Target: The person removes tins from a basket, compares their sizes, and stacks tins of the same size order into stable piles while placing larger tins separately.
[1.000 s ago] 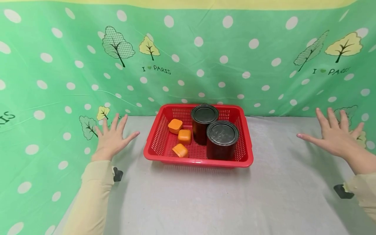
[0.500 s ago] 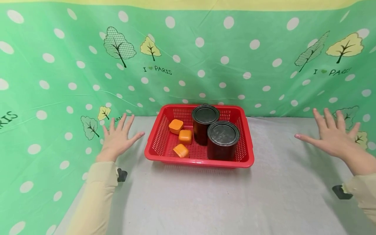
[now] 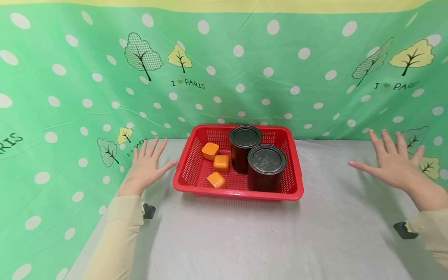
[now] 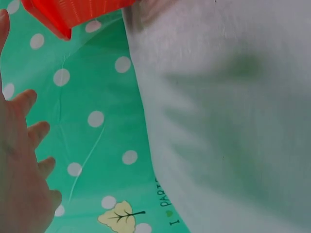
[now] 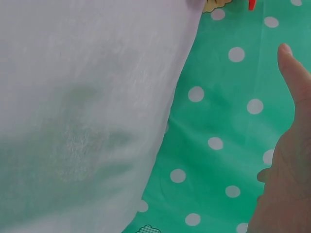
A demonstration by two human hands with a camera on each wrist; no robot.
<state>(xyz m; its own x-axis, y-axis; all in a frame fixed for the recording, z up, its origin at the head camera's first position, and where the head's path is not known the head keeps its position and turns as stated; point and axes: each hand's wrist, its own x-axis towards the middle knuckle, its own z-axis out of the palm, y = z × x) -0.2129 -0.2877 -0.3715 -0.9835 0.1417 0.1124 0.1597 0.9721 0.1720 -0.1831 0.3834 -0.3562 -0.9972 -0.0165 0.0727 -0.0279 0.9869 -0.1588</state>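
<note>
A red plastic basket [image 3: 238, 193] with perforated walls stands at the back of the table. Inside it, on the right, are two dark lidded cans: a rear can [image 3: 241, 157] and a front can [image 3: 265, 177]. Three small orange pieces lie on the left: a rear piece [image 3: 210, 151], a middle piece [image 3: 221, 163] and a front piece [image 3: 216, 180]. Left of the basket my left hand [image 3: 145, 169] hovers with fingers spread, its thumb close to the rim. Far to the right, my right hand [image 3: 395, 163] is also spread and holds nothing.
A grey-white cloth covers the table [image 3: 238, 237]. Green dotted curtain fabric [image 3: 224, 70] with printed trees rises behind the basket and along the sides. Dark devices sit at the left wrist [image 3: 149, 211] and the right wrist [image 3: 405, 230].
My left hand has moved right, closer to the basket. My right hand has drifted slightly left. The basket and its contents stay in place; the view has shifted a little.
</note>
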